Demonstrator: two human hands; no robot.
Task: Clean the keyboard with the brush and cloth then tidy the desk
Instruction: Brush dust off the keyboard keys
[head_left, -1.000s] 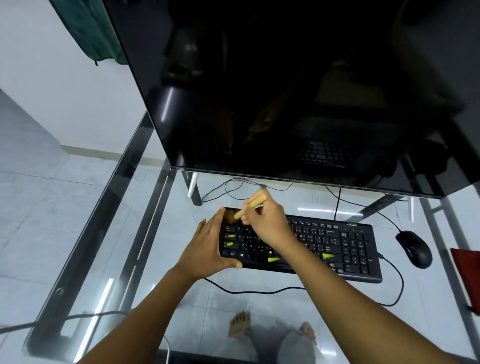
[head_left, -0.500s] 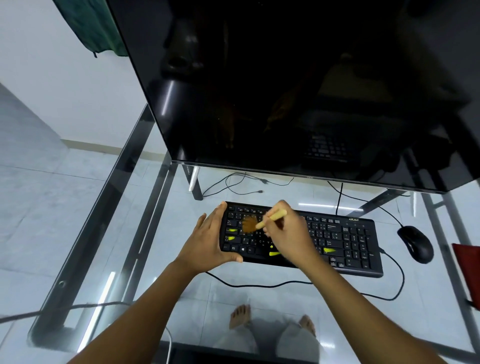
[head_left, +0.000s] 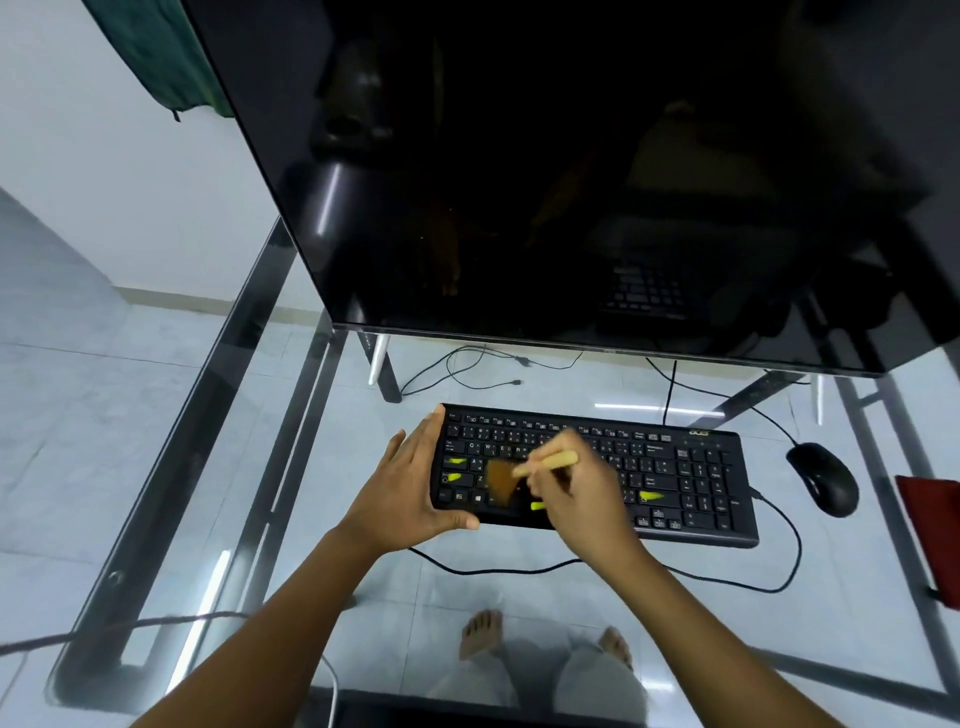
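The right hand (head_left: 576, 499) is gripping the brush (head_left: 524, 475), sweeping the keyboard (head_left: 675, 467) at mid-frame; the left hand (head_left: 410, 493) is clasping its edge. Wiping and tidying are remaining; the red thing (head_left: 935, 530) at right is possibly the cloth.

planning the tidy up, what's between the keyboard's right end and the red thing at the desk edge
In the head view, a black mouse sits on the glass between the keyboard and the red item; its cable loops past the keyboard's front edge.

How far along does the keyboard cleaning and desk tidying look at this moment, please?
Nothing looks finished yet. In hand: the right hand sweeps the brush over the keyboard's left keys while the left hand grips its left end. Left: the remaining keys, wiping with the red cloth lying at the desk's right edge, then tidying.
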